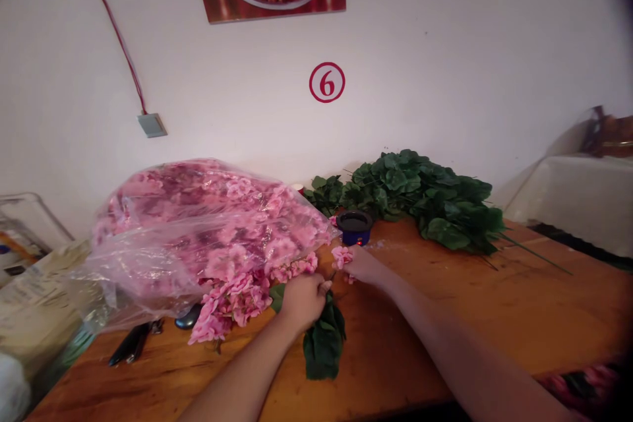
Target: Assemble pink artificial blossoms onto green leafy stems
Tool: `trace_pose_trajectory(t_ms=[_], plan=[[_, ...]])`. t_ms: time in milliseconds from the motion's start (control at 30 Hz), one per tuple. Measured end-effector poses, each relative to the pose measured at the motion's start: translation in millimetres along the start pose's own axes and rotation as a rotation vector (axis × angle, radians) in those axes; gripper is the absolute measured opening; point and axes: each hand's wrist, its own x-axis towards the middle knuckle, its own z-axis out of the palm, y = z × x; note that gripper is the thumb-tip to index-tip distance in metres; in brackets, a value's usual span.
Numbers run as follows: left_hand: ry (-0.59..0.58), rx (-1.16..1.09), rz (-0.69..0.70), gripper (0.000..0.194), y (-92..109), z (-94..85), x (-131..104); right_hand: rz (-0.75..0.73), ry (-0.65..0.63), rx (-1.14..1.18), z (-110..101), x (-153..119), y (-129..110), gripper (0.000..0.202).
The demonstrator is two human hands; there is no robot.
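Nearest, a green leaf sprig (pixel 324 346) is held hanging toward five o'clock by the left hand (pixel 301 302), its fingers curled together, with loose pink flowers (pixel 237 303) laid at that hand's nine o'clock. At its one o'clock a pink blossom (pixel 341 256) is pinched by the right hand (pixel 363 267) (its fingers are partly hidden by petals), just before a blue pot (pixel 354 236). Farther off on the wooden table (pixel 386 356), a plastic bag (pixel 168 231) filled with pink blooms is seen at ten o'clock and a heap of green leaves (pixel 425 194) between one and two
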Motion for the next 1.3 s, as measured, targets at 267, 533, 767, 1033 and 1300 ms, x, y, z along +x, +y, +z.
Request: trace_pose_trajectory(t_ms=[267,533,767,1033,1300], plan=[[0.038,-0.002,0.012,0.034,0,3.9,0,-0.073,0.06,-0.136,7,-2,7,0.012],[0.109,-0.101,0.03,0.034,-3,5.8,1,-0.05,0.051,-0.082,7,2,5,0.007],[0.309,-0.495,-0.009,0.03,-7,-11.1,0,-0.059,0.116,0.059,4,3,-2,0.022],[0.476,-0.33,-0.175,0.024,-31,-29.0,9,-0.153,0.292,-0.123,-1,-4,-15,0.04],[0.457,-0.404,-0.102,0.021,-35,-32.5,9,-0.238,0.37,-0.228,1,-9,-22,0.033]])
